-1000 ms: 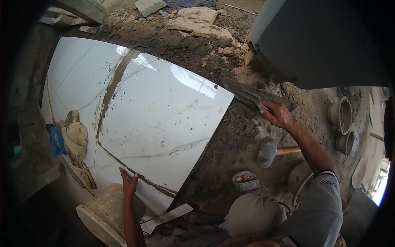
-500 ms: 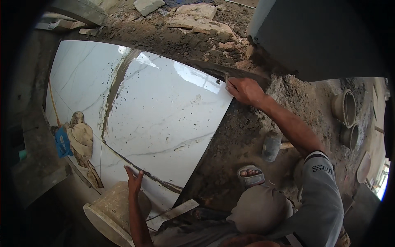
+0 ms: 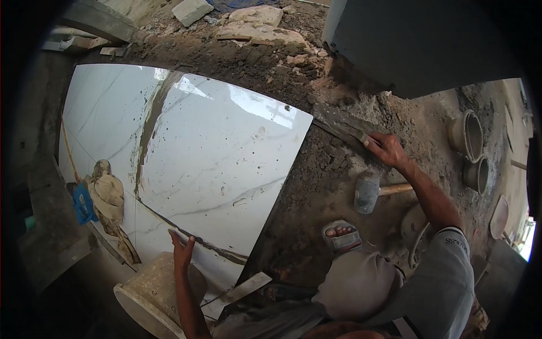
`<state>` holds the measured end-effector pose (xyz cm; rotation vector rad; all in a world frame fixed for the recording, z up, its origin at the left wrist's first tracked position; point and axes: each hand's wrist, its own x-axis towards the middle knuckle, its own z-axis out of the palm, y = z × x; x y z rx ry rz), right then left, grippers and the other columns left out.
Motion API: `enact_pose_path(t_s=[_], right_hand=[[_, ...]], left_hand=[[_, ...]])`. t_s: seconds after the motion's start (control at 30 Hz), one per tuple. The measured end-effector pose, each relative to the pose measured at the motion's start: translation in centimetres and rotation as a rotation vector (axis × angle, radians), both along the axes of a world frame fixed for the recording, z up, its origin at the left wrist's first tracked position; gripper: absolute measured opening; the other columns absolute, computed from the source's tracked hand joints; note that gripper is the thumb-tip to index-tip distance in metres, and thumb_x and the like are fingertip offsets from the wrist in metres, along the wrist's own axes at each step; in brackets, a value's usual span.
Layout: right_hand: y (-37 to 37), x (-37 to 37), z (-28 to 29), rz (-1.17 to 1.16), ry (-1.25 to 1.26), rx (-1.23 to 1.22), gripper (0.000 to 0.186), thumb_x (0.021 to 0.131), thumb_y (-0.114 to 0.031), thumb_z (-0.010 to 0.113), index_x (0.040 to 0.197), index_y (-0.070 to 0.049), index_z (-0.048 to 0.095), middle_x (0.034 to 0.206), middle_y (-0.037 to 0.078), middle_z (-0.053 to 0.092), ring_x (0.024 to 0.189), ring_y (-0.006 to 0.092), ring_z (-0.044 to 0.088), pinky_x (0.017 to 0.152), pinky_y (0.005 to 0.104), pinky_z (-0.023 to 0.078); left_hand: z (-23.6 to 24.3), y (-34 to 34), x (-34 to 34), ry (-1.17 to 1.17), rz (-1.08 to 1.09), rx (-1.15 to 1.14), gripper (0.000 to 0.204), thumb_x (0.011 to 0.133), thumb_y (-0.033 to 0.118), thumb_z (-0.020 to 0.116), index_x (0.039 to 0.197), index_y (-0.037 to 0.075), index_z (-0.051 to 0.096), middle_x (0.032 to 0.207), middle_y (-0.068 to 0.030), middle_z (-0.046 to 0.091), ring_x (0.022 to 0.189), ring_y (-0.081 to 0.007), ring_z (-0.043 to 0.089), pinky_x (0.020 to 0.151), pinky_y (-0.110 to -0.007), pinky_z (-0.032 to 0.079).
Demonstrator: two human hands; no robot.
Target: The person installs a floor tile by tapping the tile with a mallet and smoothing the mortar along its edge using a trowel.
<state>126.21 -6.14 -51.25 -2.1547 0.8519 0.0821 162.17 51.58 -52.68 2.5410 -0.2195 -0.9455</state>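
- Nearest, a pale bucket [image 3: 152, 294] tipped on its side at the lower edge, with a narrow tile offcut [image 3: 237, 292] lying just beside it.
- Left hand [image 3: 182, 248] above the bucket, fingers spread, palm flat on the near edge of the large white tile [image 3: 226, 164], right by a dark mortar-filled seam; gripping nothing.
- Sandalled foot [image 3: 340, 236] planted on the grey mortar bed [image 3: 316, 192] to the right of the tile, knee bent above it.
- Rubber mallet [image 3: 367, 192] lying on the bed, head toward the tile, untouched, between the foot and the right hand.
- Right hand [image 3: 387, 150] closed around the near end of a long flat blade [image 3: 341, 127], the blade laid on the mortar and pointing toward the tile's far right corner.
- Judged step: scraping and levelling the bed beside the laid tile, with the left hand as a brace.
- Next move calls for an even pull, blade kept low and level, with no mortar pushed up onto the glossy face.
- Further left, a heap of rags [image 3: 107, 195] on the tile's far side.
- Far right, two round pots [image 3: 467, 134] near the wall; beyond, rubble and broken stones [image 3: 254, 22] and a dark slab [image 3: 429, 39].
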Motion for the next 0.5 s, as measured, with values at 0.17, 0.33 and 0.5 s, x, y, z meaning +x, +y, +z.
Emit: enact_pose_path(t_s=[0.17,0.33,0.5], right_hand=[[-0.6,0.6,-0.4,-0.029,-0.027,0.033,0.034,0.087,-0.028,0.057,0.099,0.003,0.062,0.070,0.017,0.060,0.060,0.0205,0.054,0.059,0.0362,0.044],[-1.2,0.5,-0.2,0.043,0.010,0.011,0.034,0.088,-0.028,0.056,0.099,0.003,0.062,0.070,0.017,0.060,0.061,0.0203,0.055,0.059,0.0358,0.044],[0.0,0.3,-0.1,-0.033,-0.046,0.108,0.033,0.088,-0.028,0.056,0.099,0.003,0.062,0.069,0.017,0.060,0.062,0.0200,0.057,0.060,0.0358,0.045]], left_hand=[[-0.3,0.6,-0.1,0.027,0.031,-0.053,0.100,0.082,0.042,0.064,0.144,-0.001,-0.002,0.149,-0.0269,0.006,0.140,-0.0339,0.008,0.112,-0.037,0.011],[-0.7,-0.5,-0.1,-0.002,-0.093,0.064,0.099,0.083,0.043,0.062,0.144,-0.002,-0.002,0.149,-0.0275,0.003,0.140,-0.0367,0.001,0.113,-0.039,0.007],[-0.7,1.0,-0.2,-0.014,-0.100,0.144,0.099,0.083,0.044,0.061,0.143,-0.002,-0.002,0.150,-0.0265,-0.001,0.140,-0.0372,-0.002,0.113,-0.040,0.004]])
